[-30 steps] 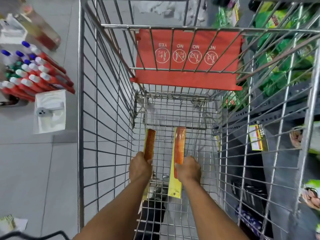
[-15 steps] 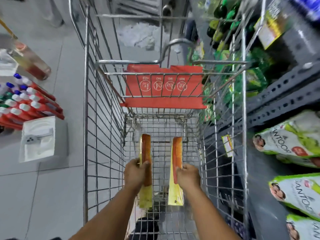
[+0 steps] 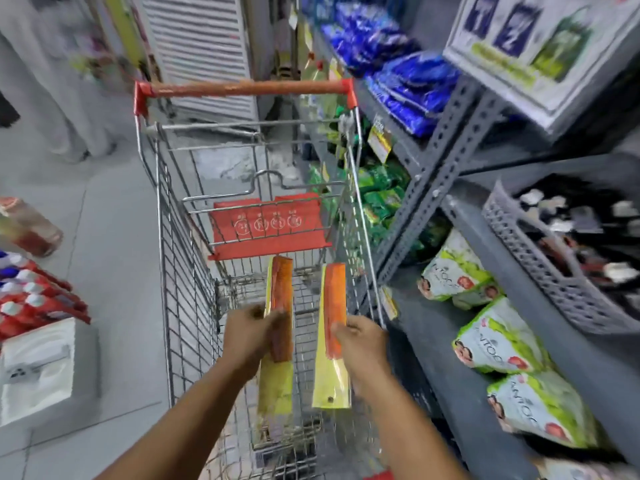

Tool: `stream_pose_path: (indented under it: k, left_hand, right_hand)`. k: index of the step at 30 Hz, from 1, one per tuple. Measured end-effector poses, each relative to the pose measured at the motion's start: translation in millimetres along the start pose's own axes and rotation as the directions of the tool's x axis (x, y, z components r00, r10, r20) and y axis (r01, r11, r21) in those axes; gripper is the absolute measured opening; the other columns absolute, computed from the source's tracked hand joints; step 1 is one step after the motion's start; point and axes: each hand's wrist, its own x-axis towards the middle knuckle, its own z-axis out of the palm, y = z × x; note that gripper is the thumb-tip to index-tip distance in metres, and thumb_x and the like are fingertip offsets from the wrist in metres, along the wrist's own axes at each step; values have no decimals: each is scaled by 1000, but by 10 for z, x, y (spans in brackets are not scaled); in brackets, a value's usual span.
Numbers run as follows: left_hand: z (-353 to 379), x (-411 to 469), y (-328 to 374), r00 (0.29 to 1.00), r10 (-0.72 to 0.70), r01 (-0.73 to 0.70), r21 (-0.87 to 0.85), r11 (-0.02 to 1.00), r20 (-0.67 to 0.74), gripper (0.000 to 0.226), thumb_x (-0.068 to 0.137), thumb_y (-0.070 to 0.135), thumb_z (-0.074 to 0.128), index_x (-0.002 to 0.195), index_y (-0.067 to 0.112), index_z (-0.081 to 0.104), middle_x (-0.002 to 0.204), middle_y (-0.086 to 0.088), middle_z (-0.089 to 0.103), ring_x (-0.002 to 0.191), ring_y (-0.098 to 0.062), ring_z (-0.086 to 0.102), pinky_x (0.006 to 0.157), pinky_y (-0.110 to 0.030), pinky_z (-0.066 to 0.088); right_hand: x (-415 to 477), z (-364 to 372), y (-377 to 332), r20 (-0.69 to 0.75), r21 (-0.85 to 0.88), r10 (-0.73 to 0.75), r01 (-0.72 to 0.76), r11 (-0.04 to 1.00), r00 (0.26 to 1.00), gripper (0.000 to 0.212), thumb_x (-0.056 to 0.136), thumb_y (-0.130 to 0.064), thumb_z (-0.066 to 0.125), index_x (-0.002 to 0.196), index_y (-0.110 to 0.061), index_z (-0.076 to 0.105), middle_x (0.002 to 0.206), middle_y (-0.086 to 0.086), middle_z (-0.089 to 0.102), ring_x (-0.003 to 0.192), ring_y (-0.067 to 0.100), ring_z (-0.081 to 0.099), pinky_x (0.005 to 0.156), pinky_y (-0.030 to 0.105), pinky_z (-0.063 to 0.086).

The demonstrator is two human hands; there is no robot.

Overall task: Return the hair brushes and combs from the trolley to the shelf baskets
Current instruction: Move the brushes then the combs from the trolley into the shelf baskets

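Both hands (image 3: 254,336) now lift their combs (image 3: 281,306) higher above the trolley (image 3: 187,271); a grey basket (image 3: 554,268) appears at 3 o'clock.

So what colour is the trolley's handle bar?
Red-orange handle bar, clearest in the head view.

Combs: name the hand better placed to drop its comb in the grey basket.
Right. The right hand holds its comb on the shelf side, nearer the grey basket; the left hand is farther.
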Motion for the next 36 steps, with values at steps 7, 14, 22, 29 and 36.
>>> stream_pose_path:
  k: [7,14,22,29,36]
  left_hand:
    - [351,-677,855,970,149,-137,-76,988,192,11,82,5,70,84,-7,71,61,-7,67,44,-11,60,45,-22,48]
    - [1107,-1532,1385,858,209,-141,-176,974,470,20,81,1,71,90,-15,65,70,-18,64,53,-22,63,48,-28,51]
    - [2111,-2573,1504,695,216,-157,-148,976,686,20,80,2,74,67,7,59,48,3,64,50,-16,62,51,-29,52]
    - [2993,-3537,1232,506,95,-125,-36,991,857,31,80,-4,71,59,10,54,50,-5,62,40,-15,59,38,-27,50]
    - [3782,-4438,854,312,-10,-194,73,978,950,34,67,10,83,96,3,65,83,-18,64,75,-27,63,83,-62,51]
  right_hand:
    - [-853,-803,-669,-160,226,-172,205,952,972,9,89,-12,63,88,-5,69,89,18,72,84,28,68,79,48,53]
    - [-1565,-1762,-733,-350,372,-170,303,877,921,12,89,-7,62,87,2,69,85,16,74,76,22,65,74,36,49]
    - [-2322,-2879,-361,-591,460,-54,391,797,805,10,88,-6,63,81,-3,70,75,15,69,66,24,62,63,34,52]
    - [-2929,-3770,255,-780,391,56,415,822,623,13,84,-16,71,95,-9,72,92,3,71,89,17,66,81,29,53]
    - [-3447,-4581,963,-879,354,166,378,855,447,41,83,-23,73,120,-10,64,116,0,64,106,15,58,91,30,43]
